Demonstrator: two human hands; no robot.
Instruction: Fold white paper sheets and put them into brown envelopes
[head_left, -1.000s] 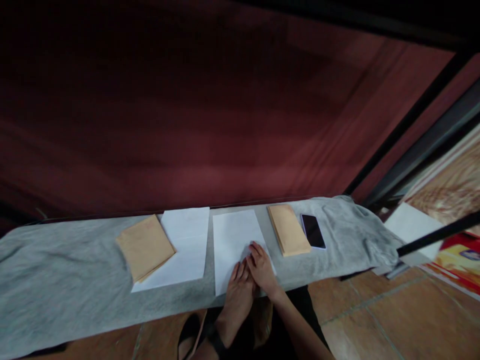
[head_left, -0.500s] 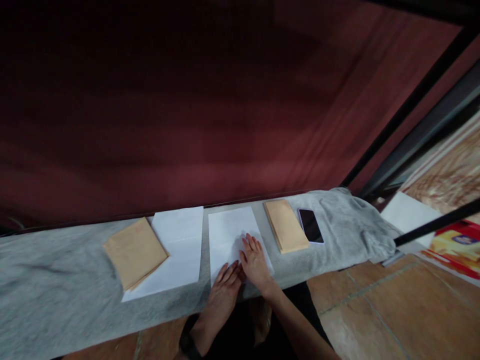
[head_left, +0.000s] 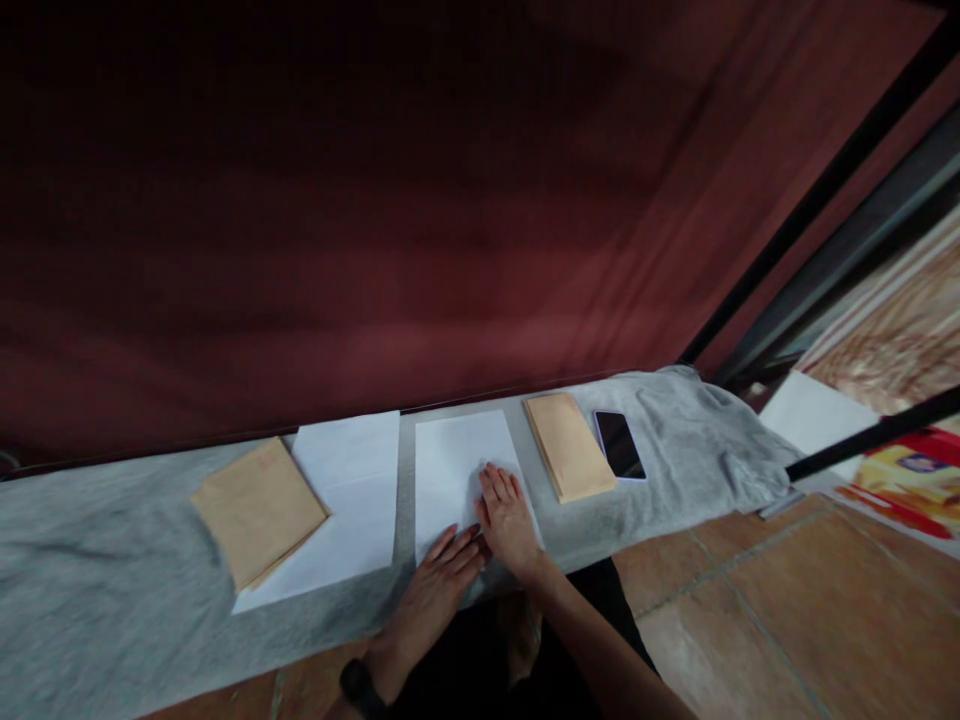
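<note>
A white sheet of paper (head_left: 459,460) lies in front of me on a grey cloth-covered surface (head_left: 112,620). My right hand (head_left: 507,515) rests flat on the sheet's right part, fingers stretched out. Lower down, my left hand (head_left: 444,575) lies on the sheet's near edge, its fingers extended and close to the right thumb. Both hands cover the near part of the sheet. To the right is a stack of brown envelopes (head_left: 568,448). On the left, more white paper (head_left: 358,500) is partly covered by another pile of brown envelopes (head_left: 261,512).
A phone (head_left: 620,445) with a dark screen lies right of the envelope stack. Behind the surface rises a dark red panel (head_left: 375,300). A black bar (head_left: 870,440) crosses on the right, near a red and yellow box (head_left: 911,478). Tiled floor (head_left: 750,590) shows below.
The view has shifted slightly. My left hand has moved a little down and left along the sheet's near edge; my right hand stays on nearly the same spot of the sheet.
</note>
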